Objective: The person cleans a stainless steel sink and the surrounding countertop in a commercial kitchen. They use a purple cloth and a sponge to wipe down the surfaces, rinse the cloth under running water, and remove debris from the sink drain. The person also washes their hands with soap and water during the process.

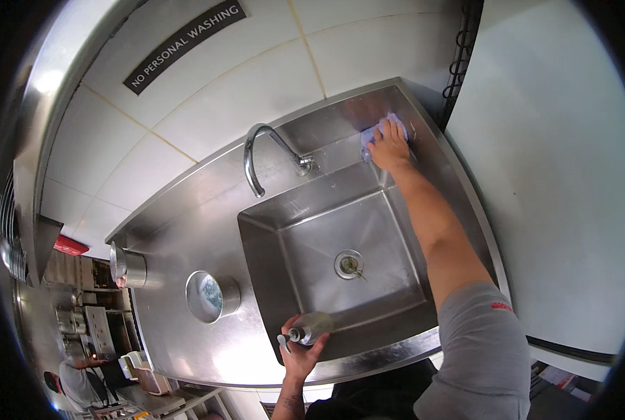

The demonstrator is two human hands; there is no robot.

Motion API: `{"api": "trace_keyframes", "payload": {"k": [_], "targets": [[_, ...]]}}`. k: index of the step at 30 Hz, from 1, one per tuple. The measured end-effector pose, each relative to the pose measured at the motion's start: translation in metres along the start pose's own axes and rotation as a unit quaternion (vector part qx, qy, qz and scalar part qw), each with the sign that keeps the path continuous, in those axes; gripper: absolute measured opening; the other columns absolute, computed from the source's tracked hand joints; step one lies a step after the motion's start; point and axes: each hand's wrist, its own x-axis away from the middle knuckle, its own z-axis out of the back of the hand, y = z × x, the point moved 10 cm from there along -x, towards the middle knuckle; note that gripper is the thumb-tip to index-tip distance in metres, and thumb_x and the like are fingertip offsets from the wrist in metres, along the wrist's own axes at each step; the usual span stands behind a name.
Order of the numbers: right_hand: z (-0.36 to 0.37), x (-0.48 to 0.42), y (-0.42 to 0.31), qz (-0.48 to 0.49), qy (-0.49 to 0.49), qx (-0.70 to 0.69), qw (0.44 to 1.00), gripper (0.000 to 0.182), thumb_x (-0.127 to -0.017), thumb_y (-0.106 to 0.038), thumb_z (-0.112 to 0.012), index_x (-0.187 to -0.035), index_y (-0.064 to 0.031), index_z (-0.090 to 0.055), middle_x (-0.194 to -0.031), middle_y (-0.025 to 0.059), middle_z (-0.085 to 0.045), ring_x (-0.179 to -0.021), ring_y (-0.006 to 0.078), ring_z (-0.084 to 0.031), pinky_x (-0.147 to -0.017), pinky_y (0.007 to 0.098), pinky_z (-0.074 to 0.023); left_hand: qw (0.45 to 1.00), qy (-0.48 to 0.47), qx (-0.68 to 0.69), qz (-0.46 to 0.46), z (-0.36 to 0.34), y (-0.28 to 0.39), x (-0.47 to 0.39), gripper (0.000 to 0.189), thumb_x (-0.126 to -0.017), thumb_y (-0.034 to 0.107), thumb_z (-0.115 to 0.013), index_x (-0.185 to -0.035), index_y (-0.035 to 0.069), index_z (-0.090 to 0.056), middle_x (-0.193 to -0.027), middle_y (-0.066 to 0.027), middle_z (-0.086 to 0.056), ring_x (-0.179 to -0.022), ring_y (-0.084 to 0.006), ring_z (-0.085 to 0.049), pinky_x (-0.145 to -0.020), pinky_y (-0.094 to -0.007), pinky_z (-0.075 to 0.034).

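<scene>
My right hand (390, 146) presses a bluish-purple cloth (367, 137) against the far right corner of the stainless steel sink unit, by the upstand. In my left hand (301, 357) is a clear pump bottle (315, 324), held over the near left edge of the sink basin (338, 226). Some green scraps (350, 265) lie in the basin's drain. Behind the basin stands a curved chrome tap (264, 157), its spout pointing down near the basin's back left corner.
Left of the basin sits a round metal container (229, 296) with bluish-white contents; another metal container (136, 269) stands farther left. A large pale panel (554, 184) rises at the right. A person in a grey top (81, 386) is at the lower left, away from the sink.
</scene>
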Motion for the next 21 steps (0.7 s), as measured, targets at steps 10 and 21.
{"api": "trace_keyframes", "payload": {"k": [10,21], "targets": [[0.092,0.221,0.004,-0.074,-0.044,-0.041,0.995,0.046,-0.09,-0.015,-0.056,-0.136,-0.019,-0.055,-0.134,0.0195,-0.05,-0.127,0.0367,-0.045,-0.099,0.0517,-0.0386,0.999,-0.026,0.027,0.031,0.011,0.005,0.001,0.072,-0.075,0.015,-0.087,-0.131,0.0,-0.043,-0.119,-0.0156,-0.061,-0.109,-0.025,-0.062,-0.095,-0.0382,-0.052],[0.203,0.071,-0.02,0.061,-0.084,0.0,0.995,0.028,-0.08,-0.017,-0.068,-0.107,-0.016,-0.074,-0.128,0.0131,-0.055,-0.126,0.0357,-0.047,-0.107,0.0489,-0.0366,0.993,0.081,0.079,-0.029,0.047,-0.012,0.005,0.068,-0.076,0.02,-0.087,-0.127,-0.004,-0.049,-0.112,-0.0177,-0.063,-0.102,-0.0263,-0.065,-0.089,-0.0357,-0.052]]}}
